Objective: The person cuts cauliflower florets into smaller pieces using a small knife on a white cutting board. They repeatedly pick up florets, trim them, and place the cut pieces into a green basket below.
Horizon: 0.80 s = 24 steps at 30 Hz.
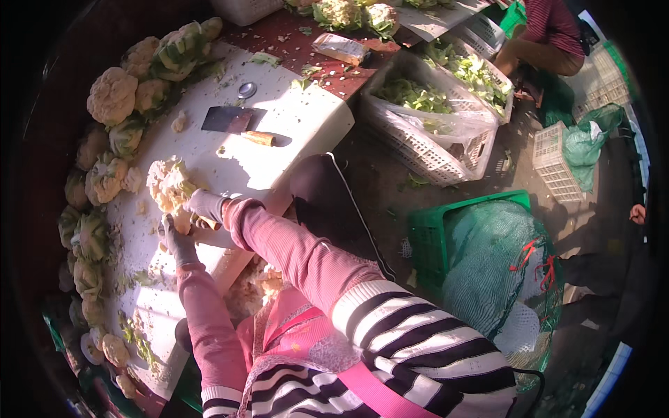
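Note:
A cauliflower (168,180) with its leaves largely trimmed off is over the white tabletop board (230,162) in front of me. My left hand (179,244), in a grey glove, grips it from below at the near side. My gloved right hand (207,206) is close against its right side and closed around a wooden handle (211,223), whose end sticks out below the fingers. The blade of that tool is hidden. Farther off on the board lies a cleaver (227,119) with a dark blade and wooden grip, touched by neither hand.
Several cauliflowers (112,96) line the board's left edge. A round metal lid (246,90) lies beyond the cleaver. To the right are a white crate (418,141) of leaves and a green crate (426,245) with a netted sack. Another person (549,36) sits at upper right.

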Each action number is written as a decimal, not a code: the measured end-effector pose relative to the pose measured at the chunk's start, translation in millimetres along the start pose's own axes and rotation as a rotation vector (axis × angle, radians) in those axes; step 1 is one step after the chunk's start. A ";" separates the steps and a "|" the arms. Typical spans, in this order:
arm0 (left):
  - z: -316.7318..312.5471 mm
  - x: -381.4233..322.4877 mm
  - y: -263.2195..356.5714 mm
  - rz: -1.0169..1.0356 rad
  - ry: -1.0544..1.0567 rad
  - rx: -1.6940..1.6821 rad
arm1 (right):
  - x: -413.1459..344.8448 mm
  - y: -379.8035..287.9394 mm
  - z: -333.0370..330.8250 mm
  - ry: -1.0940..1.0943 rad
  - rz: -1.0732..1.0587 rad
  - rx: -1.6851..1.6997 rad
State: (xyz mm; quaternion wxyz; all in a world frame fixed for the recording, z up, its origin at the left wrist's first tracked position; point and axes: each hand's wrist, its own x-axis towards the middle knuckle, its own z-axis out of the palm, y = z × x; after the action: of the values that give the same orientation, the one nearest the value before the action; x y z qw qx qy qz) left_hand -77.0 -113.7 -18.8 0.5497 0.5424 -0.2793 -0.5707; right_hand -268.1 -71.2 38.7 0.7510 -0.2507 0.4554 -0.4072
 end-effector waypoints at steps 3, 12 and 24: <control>-30.4 -37.8 2.7 0.126 -0.181 -0.184 | -14.3 -0.8 -10.7 0.133 -0.059 -0.177; -77.8 -140.9 -9.4 0.464 -0.007 0.233 | -19.8 118.3 45.1 -0.112 -0.246 0.031; -105.5 -116.9 -26.0 0.459 0.110 0.408 | -57.1 108.7 62.5 0.183 -0.484 -1.156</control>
State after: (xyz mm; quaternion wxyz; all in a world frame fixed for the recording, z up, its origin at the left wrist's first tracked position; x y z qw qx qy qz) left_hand -10.3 30.6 -33.1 0.5583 0.5943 -0.4731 -0.3335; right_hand -185.4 36.1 13.6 0.3390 -0.6759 0.5946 -0.2734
